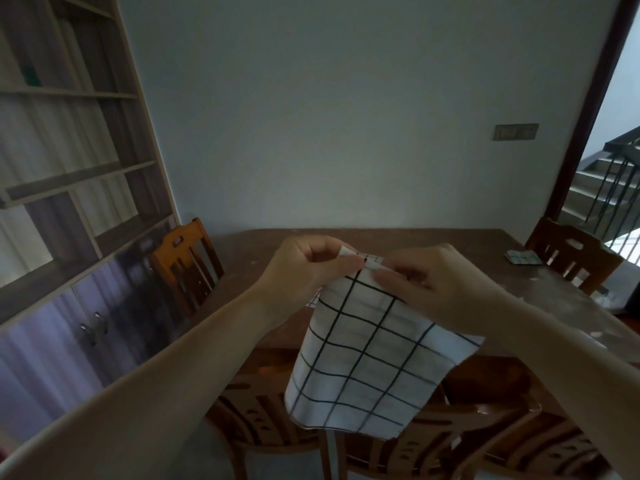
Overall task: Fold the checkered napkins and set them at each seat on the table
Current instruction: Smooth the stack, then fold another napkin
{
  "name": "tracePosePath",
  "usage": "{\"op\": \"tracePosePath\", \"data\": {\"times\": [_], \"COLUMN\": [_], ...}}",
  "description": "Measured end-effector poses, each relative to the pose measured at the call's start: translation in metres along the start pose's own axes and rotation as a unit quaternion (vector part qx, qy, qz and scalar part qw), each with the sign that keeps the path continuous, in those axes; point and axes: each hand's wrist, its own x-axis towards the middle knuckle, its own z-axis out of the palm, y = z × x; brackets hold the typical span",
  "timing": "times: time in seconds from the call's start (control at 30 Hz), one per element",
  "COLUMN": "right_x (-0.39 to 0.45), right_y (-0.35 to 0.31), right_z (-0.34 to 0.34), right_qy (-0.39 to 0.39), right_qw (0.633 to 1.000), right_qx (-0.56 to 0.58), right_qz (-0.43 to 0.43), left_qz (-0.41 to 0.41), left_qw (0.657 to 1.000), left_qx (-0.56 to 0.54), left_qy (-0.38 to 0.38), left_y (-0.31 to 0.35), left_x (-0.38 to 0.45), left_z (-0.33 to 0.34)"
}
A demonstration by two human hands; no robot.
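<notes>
A white napkin with a black check (367,358) hangs in the air above the near edge of the brown wooden table (398,244). My left hand (304,271) and my right hand (436,285) pinch its top corners close together, so the cloth droops below them toward the chairs. A second checkered napkin (313,299) peeks out on the table behind my left wrist, mostly hidden. A small folded napkin (523,257) lies at the far right seat.
Wooden chairs stand at the left (187,265), at the far right (571,258) and two at the near side (398,441). A tall shelf unit (69,168) lines the left wall. A doorway to stairs (609,188) opens at the right.
</notes>
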Motion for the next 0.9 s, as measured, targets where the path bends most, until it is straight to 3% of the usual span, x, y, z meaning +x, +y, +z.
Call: {"op": "tracePosePath", "data": {"times": [0.1, 0.23, 0.33, 0.57, 0.73, 0.9], "right_x": [0.000, 0.009, 0.013, 0.013, 0.012, 0.011], "right_y": [-0.004, -0.013, -0.019, -0.006, 0.001, 0.005], "right_z": [-0.002, 0.001, 0.001, -0.021, -0.026, -0.039], "right_qy": [0.010, -0.042, -0.004, 0.070, 0.077, 0.074], "right_qw": [0.998, 0.999, 1.000, 0.997, 0.997, 0.996], "right_qx": [0.053, 0.025, 0.005, 0.005, 0.003, -0.018], "right_qz": [0.019, 0.021, -0.004, 0.015, 0.024, 0.039], "left_qz": [0.009, 0.018, 0.015, 0.063, 0.030, 0.080], "left_qw": [1.000, 1.000, 1.000, 0.971, 0.975, 0.965], "left_qx": [0.009, 0.022, 0.021, 0.232, 0.222, 0.248], "left_qy": [-0.006, -0.009, 0.007, -0.001, -0.001, -0.029], "left_y": [-0.002, -0.001, -0.001, -0.037, -0.037, -0.036], "left_x": [-0.002, -0.005, -0.008, -0.027, -0.029, -0.032], "left_z": [-0.002, 0.002, 0.003, -0.004, -0.011, -0.012]}}
